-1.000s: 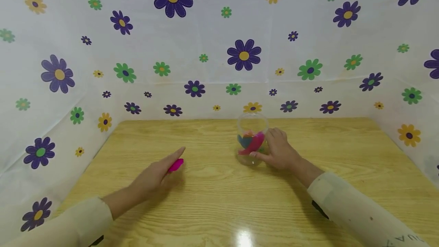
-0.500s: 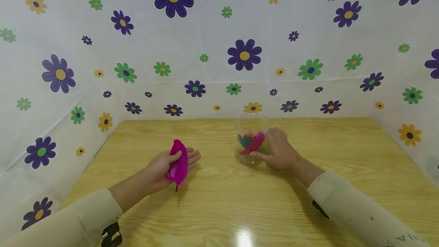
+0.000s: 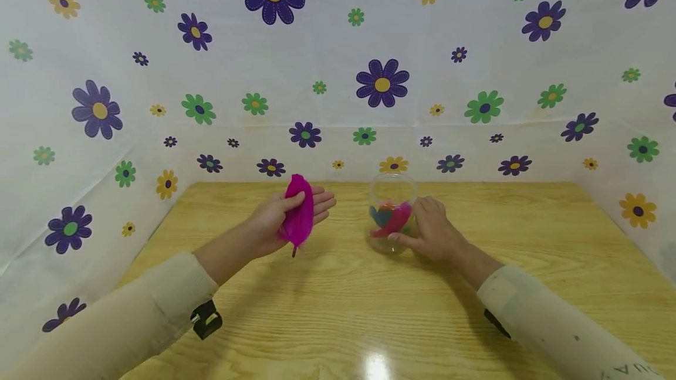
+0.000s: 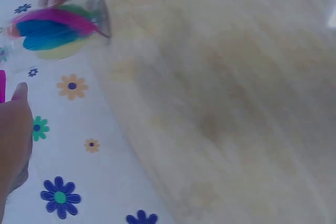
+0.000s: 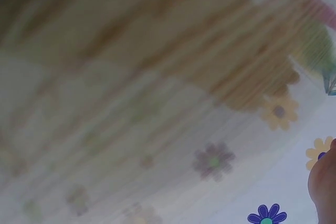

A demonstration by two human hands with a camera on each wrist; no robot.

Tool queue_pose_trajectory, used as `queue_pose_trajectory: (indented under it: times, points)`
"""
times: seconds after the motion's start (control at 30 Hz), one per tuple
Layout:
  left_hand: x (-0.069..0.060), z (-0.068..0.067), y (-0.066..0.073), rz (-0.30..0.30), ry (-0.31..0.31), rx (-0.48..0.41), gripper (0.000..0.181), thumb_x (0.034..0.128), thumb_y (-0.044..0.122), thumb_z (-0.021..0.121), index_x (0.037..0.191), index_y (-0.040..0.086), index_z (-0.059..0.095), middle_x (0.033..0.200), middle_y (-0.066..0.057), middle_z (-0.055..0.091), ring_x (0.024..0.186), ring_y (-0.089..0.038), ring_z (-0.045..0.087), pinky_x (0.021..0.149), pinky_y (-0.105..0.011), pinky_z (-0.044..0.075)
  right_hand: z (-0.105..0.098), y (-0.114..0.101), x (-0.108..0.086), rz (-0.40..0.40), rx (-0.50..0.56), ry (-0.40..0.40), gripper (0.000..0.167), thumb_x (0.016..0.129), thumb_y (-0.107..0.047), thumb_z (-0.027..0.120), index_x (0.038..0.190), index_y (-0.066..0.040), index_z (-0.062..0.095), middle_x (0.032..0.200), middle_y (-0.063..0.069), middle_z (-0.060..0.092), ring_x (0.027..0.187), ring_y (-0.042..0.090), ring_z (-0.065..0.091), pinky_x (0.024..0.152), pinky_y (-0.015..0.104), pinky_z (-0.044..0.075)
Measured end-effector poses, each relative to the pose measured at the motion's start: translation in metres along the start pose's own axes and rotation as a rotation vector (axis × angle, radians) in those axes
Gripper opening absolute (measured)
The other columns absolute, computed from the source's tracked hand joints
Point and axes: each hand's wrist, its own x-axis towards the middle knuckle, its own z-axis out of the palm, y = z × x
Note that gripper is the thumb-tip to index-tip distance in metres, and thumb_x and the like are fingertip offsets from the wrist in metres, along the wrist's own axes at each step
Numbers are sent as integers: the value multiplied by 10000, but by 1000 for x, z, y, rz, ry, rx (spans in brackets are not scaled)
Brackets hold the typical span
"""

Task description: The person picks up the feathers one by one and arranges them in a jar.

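A magenta feather (image 3: 300, 219) lies across the palm of my left hand (image 3: 264, 224), pinned there by the thumb while the other fingers stretch out straight. It hangs above the table, its thin quill pointing down. To the right, my right hand (image 3: 435, 230) grips the side of a clear round jar (image 3: 392, 244) standing upright on the table. Inside the jar are several feathers, among them a blue feather (image 3: 379, 216) and a pink feather (image 3: 395, 221); orange and green bits show too. In the left wrist view, only an edge of the held feather (image 4: 2, 86) appears.
The wood-grain table (image 3: 338, 309) runs back to a white sheet (image 3: 327, 40) printed with purple, green and orange flowers. The sheet also rises along the left and right sides. A black wrist strap piece (image 3: 206, 319) hangs under the left sleeve.
My left hand has turned palm up, bringing the magenta feather into full view, and has moved up and right towards the jar. The right hand keeps its hold on the jar.
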Motion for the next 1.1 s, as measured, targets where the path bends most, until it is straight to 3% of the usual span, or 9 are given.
queue_pose_trajectory:
  times: [0.23, 0.5, 0.87, 1.1]
  points:
    - [23, 27, 19, 77, 45, 63, 490, 1091, 238, 362, 1498, -35, 347, 1514, -195, 470, 1377, -324, 491, 1069, -390, 455, 0, 0, 2, 4, -10, -10, 561, 891, -564, 662, 1186, -104, 538, 1207, 88, 579, 1083, 254, 428, 1075, 517, 272]
    - [54, 66, 32, 153, 53, 89, 464, 1095, 230, 351, 1474, -32, 406, 1460, -189, 535, 1317, -314, 557, 1093, -427, 442, -1, 0, 3, 4, -51, -13, 579, 882, -596, 650, 1138, -88, 542, 1110, 74, 567, 1094, 270, 430, 1103, 528, 236]
    - [84, 103, 54, 250, 5, -26, 418, 1064, 143, 310, 1371, 54, 579, 1362, -146, 631, 1239, -318, 623, 1087, -436, 459, -3, -2, 3, -23, -84, 11, 608, 874, -607, 643, 1126, -63, 546, 1093, 90, 566, 1082, 280, 433, 1069, 526, 236]
    - [114, 118, 47, 289, -32, -80, 424, 1000, 79, 330, 1303, 26, 621, 1317, -164, 656, 1219, -340, 634, 1092, -447, 459, -2, 0, 0, -11, -67, 6, 602, 881, -594, 648, 1161, -73, 534, 1115, 88, 555, 1091, 275, 421, 1066, 515, 233]
